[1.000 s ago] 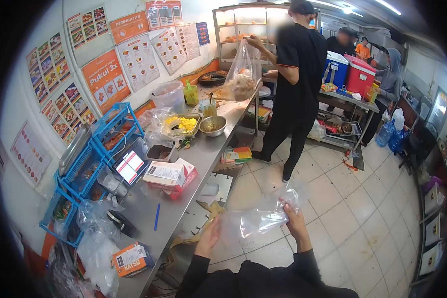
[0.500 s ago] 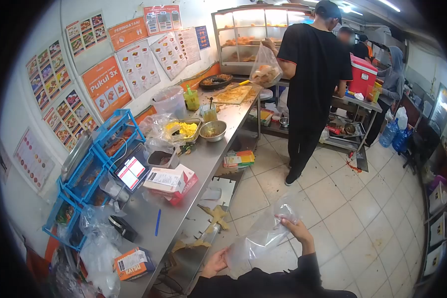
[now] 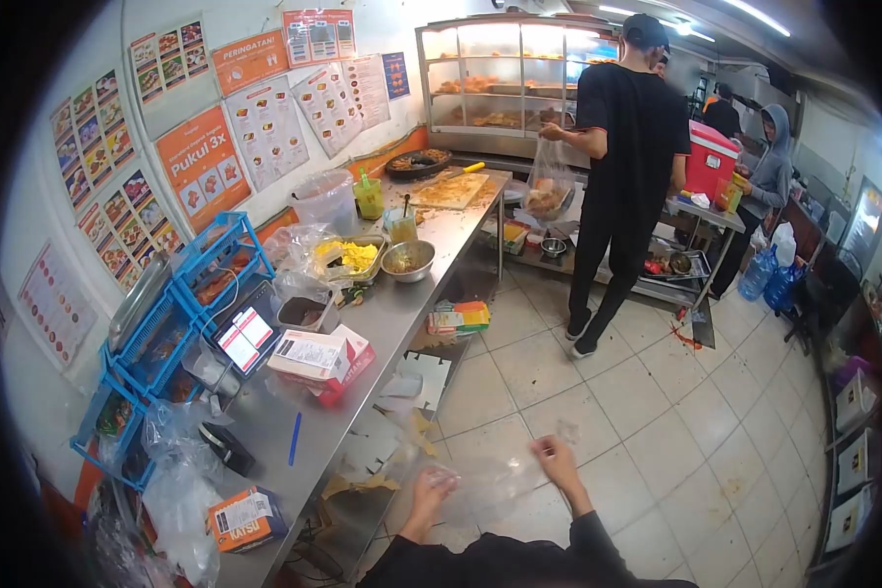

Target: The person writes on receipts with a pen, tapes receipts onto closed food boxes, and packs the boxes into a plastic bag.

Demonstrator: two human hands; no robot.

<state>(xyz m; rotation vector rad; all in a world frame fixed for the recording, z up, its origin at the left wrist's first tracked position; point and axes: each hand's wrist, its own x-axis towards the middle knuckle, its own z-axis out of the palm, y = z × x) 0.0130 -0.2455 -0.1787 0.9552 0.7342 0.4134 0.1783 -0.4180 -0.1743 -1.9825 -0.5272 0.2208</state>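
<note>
A clear plastic bag point(image 3: 495, 482) is stretched between my two hands, low in front of my body and over the tiled floor. My left hand point(image 3: 429, 495) has its fingers closed on the bag's left end. At the other end, my right hand point(image 3: 556, 463) pinches the film, and a small crumpled part sticks out above the fingers. The steel counter point(image 3: 348, 431) runs along my left side, with a blue pen point(image 3: 294, 438), a red and white box point(image 3: 325, 358) and an orange box point(image 3: 246, 519) on it.
Blue baskets point(image 3: 157, 343), a tablet point(image 3: 246, 339) and a metal bowl point(image 3: 408, 261) stand along the counter. A co-worker in black point(image 3: 632, 176) holds a bag of food point(image 3: 549, 191) ahead. A red cooler point(image 3: 708, 160) sits on the table behind. Another person in grey point(image 3: 772, 162) stands at the right.
The bag between my hands has swung more level, and my right hand has shifted left. The co-worker has stepped right and lowered the bag of food.
</note>
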